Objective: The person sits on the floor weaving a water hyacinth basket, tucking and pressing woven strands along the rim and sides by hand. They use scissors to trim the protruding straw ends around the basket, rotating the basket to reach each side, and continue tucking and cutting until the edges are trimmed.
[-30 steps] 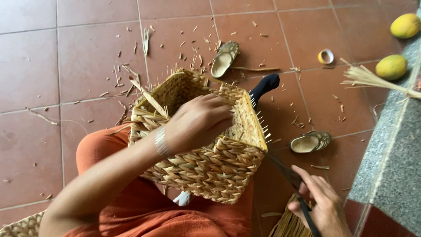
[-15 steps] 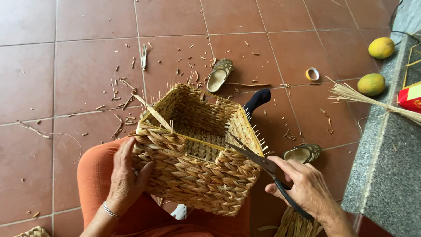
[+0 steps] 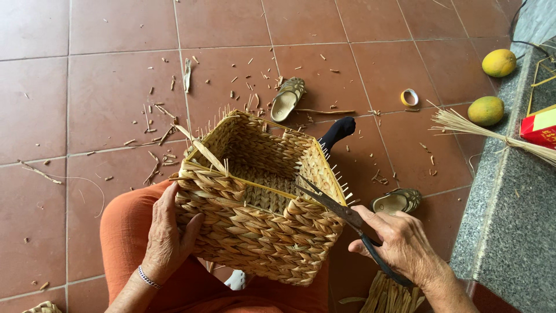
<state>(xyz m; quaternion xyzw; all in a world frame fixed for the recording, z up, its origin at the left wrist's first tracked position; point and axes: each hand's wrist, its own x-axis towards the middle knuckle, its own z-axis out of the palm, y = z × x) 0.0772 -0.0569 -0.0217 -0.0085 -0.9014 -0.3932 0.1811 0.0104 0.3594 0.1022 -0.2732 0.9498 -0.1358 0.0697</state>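
Left hand (image 3: 168, 235) is flat against the near left corner of the woven basket (image 3: 255, 220), fingers spread up its plaited wall, pressing rather than clutching. That basket sits on the person's lap, over orange cloth, tilted so its open mouth faces up and away; nothing inside but its own woven bottom. Its long axis runs from lower left to upper right, loose straw ends bristling along the far rim. Moving right, dark scissors (image 3: 341, 223) reach in over the basket's right rim, blades parted and tips pointing up-left into the opening, handles running down-right. Right hand (image 3: 402, 243) is closed around those handles, fingers through the loops. Behind, on the red tiled floor (image 3: 87, 69) scattered with straw clippings, a sandal (image 3: 288, 98) lies beyond the basket. Further right, a small ring of tape (image 3: 409, 97), then two yellow-green fruits (image 3: 492, 87) by the grey stone ledge. Far right on that ledge, a red and yellow box (image 3: 541, 127), half cut off, beside a bundle of pale straw (image 3: 480, 130).
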